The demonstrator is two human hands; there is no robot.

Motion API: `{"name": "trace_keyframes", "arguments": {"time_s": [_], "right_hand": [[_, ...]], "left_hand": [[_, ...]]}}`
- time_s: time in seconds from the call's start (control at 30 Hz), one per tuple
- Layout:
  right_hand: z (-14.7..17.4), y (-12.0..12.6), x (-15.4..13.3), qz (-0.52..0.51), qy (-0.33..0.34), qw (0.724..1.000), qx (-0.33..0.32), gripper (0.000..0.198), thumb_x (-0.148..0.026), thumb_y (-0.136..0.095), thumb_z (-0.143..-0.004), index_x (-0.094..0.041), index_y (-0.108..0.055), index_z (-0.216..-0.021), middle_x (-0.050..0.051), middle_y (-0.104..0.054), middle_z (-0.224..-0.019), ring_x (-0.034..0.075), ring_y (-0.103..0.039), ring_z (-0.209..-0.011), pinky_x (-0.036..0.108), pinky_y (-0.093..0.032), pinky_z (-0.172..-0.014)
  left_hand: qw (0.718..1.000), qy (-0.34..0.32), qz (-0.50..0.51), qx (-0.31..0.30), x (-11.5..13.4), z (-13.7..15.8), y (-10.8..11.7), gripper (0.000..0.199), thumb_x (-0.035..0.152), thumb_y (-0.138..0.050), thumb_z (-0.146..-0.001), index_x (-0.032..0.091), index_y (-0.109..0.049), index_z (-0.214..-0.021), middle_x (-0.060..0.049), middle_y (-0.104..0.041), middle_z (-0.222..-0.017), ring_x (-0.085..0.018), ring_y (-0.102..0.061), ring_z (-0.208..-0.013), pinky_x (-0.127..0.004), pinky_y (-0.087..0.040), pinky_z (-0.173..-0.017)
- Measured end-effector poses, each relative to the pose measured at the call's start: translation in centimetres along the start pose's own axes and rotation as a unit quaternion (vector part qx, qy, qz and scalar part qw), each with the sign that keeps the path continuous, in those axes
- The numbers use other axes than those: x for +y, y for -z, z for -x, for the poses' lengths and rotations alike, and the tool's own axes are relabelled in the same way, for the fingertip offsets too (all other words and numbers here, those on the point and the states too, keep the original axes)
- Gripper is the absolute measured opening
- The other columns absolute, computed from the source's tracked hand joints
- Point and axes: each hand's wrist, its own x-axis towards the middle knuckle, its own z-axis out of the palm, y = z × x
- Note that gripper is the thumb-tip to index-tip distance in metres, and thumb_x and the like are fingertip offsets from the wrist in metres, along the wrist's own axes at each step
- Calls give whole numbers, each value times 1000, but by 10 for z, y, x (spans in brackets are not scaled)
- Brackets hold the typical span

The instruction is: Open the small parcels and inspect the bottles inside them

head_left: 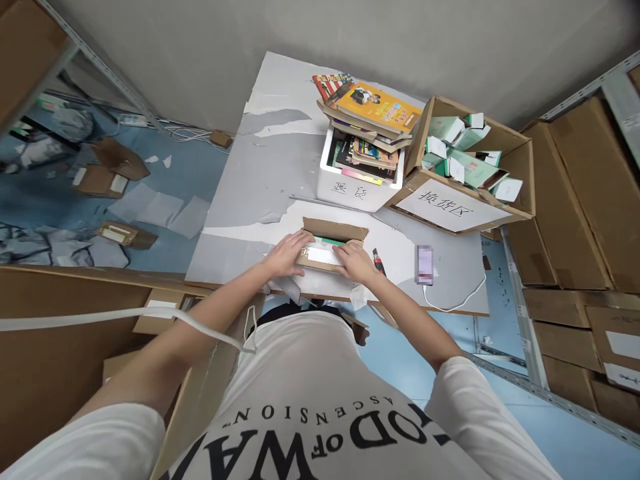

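Note:
A small cardboard box (pixel 336 229) lies near the table's front edge, its back flap raised. Inside it a green and white item (pixel 326 241) shows along the opening; its kind is hard to make out. My left hand (pixel 289 254) grips the box's left end, thumb at the front and fingers over the top. At the opposite end, my right hand (pixel 356 262) holds it the same way. Just right of that hand lies a red and black utility knife (pixel 379 262). The box's underside is hidden.
Behind stands a white bin (pixel 357 193) of books with more books (pixel 377 107) piled on top. To its right is a carton (pixel 520 167) of green boxes. A phone (pixel 425 264) on a cable lies at right. Shelves of cartons (pixel 563 193) flank the table.

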Motion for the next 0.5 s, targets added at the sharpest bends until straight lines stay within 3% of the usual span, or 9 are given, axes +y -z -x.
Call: {"name": "trace_keyframes", "arguments": {"time_s": [0.07,0.17,0.23,0.3,0.4,0.5], "right_hand": [[3,0,-13,0,-47,998,-35,57,-39,-62,-83,-10,-47,-129,17,-57,-116,28,-51,-107,42,-39,-95],[4,-5,-27,24,-102,993,-53,33,-26,-54,-88,-13,-53,-118,16,-58,-112,26,-54,-101,38,-44,-84],[10,-15,-35,46,-99,993,-47,27,-17,-40,-92,-15,-55,-114,15,-60,-107,24,-56,-96,37,-45,-80],[24,-29,-44,61,-80,995,-27,33,-13,-31,-94,-16,-56,-115,15,-60,-111,25,-55,-99,40,-44,-84],[53,-49,-55,57,-67,996,13,39,-15,-36,-92,-14,-50,-129,17,-50,-134,30,-47,-118,47,-35,-101],[72,-50,-56,7,-67,998,15,49,-22,-42,-91,-14,-42,-139,15,-39,-147,31,-35,-132,45,-25,-112]], "left_hand": [[999,9,16,-46,-19,-3,9,108,41,-82,-56,16,-24,-143,-18,-38,-144,-34,-35,-134,-45,-33,-107],[997,25,35,-59,-36,-8,8,99,39,-78,-61,19,-26,-143,-15,-42,-142,-30,-43,-129,-39,-40,-102],[998,26,41,-45,-40,-10,2,92,37,-74,-65,19,-28,-142,-14,-43,-141,-28,-44,-128,-38,-41,-102],[998,30,41,-38,-38,-11,-4,88,35,-71,-67,17,-29,-142,-15,-43,-141,-28,-44,-129,-37,-40,-103],[997,42,16,-60,-31,-10,-4,88,31,-69,-68,13,-27,-143,-16,-41,-143,-28,-41,-131,-37,-38,-105],[994,23,-39,-102,-21,-5,8,90,31,-65,-68,15,-21,-146,-16,-34,-149,-28,-33,-137,-44,-27,-111]]}}
